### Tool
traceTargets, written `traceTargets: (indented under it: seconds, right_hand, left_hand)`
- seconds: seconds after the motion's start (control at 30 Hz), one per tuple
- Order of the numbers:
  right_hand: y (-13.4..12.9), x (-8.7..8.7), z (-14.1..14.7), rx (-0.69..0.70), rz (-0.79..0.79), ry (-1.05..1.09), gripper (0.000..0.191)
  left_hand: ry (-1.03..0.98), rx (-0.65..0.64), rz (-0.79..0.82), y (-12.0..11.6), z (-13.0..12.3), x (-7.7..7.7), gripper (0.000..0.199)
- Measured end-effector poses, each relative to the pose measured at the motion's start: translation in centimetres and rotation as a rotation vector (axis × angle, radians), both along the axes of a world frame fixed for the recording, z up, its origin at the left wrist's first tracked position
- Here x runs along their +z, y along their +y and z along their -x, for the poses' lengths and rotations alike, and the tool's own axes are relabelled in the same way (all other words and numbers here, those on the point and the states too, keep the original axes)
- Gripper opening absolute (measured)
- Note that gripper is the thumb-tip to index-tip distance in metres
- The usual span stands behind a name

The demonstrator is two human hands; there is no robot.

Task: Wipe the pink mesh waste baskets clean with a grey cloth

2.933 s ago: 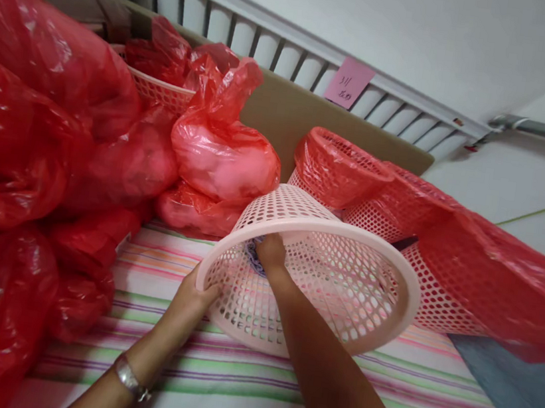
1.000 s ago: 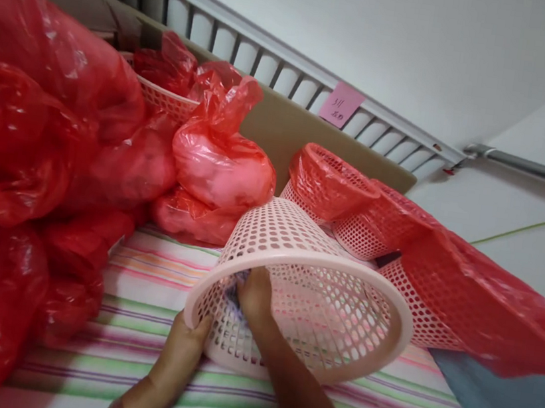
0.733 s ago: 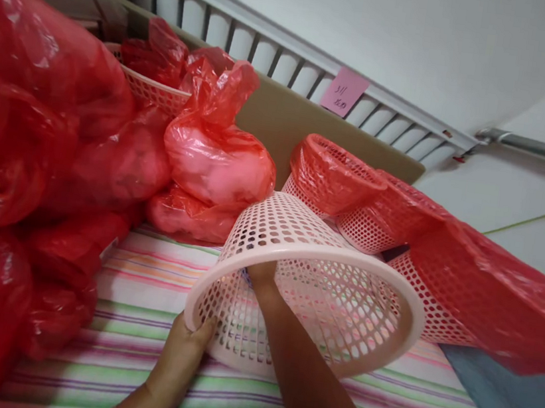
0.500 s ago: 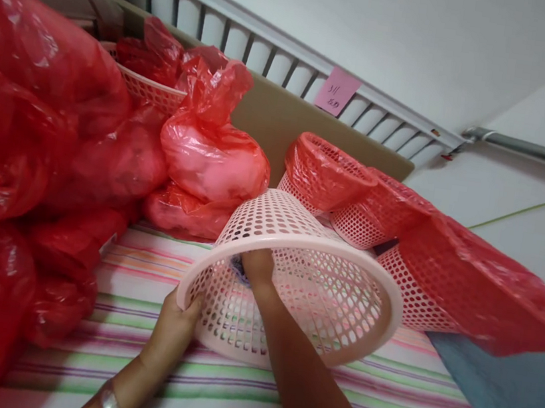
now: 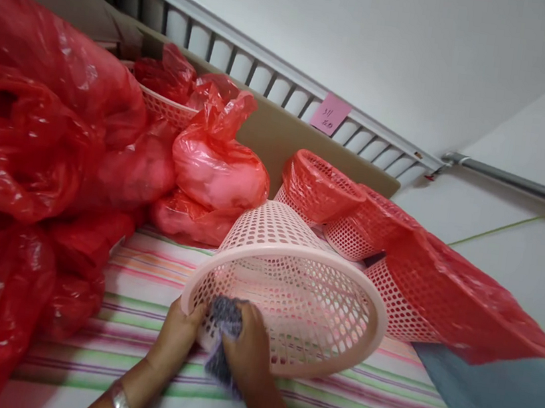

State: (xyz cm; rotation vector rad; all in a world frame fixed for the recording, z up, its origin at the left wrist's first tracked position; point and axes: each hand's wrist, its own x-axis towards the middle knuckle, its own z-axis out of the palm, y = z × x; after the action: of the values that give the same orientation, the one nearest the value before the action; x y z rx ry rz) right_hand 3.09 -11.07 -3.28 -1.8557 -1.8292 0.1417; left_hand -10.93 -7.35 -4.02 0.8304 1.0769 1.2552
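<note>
A pale pink perforated plastic basket (image 5: 296,254) lies on its side on striped cloth, its round mouth facing me. My left hand (image 5: 181,332) grips the rim at the lower left, thumb on the inside and the other fingers hidden behind. Just inside that rim, my right hand (image 5: 251,345) is closed around a grey-purple cloth (image 5: 227,318), close to my left thumb. Part of the cloth hangs down below the hand, over the rim.
Red plastic bags (image 5: 58,156), stuffed full, are heaped at the left. Several baskets lined with red bags (image 5: 325,184) stand behind and to the right. A white slatted rail (image 5: 250,67) with a pink note (image 5: 331,114) runs along the wall. Striped cloth (image 5: 152,282) covers the surface.
My right hand has come from deep inside the basket to the rim at the lower left, bringing the cloth with it. My left hand still holds the rim.
</note>
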Motion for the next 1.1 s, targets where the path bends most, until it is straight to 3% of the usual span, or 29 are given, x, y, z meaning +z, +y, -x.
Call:
traceTargets:
  seconds: [0.1, 0.23, 0.33, 0.47, 0.63, 0.87, 1.0, 1.1]
  right_hand:
    - [6.2, 0.5, -0.7, -0.075, 0.006, -0.072, 0.029]
    - [13.4, 0.5, -2.0, -0.114, -0.024, -0.1, 0.031]
    - [16.3, 0.3, -3.1, -0.121, -0.057, -0.076, 0.034]
    - [17.4, 0.2, -3.9, -0.118, -0.058, -0.074, 0.034]
    - [15.1, 0.4, -3.9, -0.1, -0.013, -0.101, 0.036]
    - [5.3, 0.5, -2.3, -0.052, 0.003, -0.139, 0.027]
    - [0.2, 0.5, -1.7, -0.016, -0.008, -0.105, 0.031]
    - [-2.4, 0.3, -1.4, -0.023, 0.008, -0.09, 0.038]
  left_hand:
    - [-0.013, 0.021, 0.008, 0.1, -0.2, 0.0, 0.038]
    - [-0.035, 0.013, 0.02, 0.0, -0.5, -0.1, 0.035]
    - [-0.066, -0.001, 0.003, -0.3, -1.0, -0.3, 0.035]
    - [-0.085, -0.004, 0.011, -0.6, -1.6, -0.3, 0.035]
    - [-0.114, -0.021, 0.017, -1.5, -2.1, 0.0, 0.033]
    - [-0.085, -0.043, -0.04, -3.2, -2.2, -0.4, 0.043]
    - [-0.036, -0.033, -0.165, -3.7, -1.0, 1.4, 0.067]
    - [0.03, -0.006, -0.253, -3.7, 0.2, 2.8, 0.062]
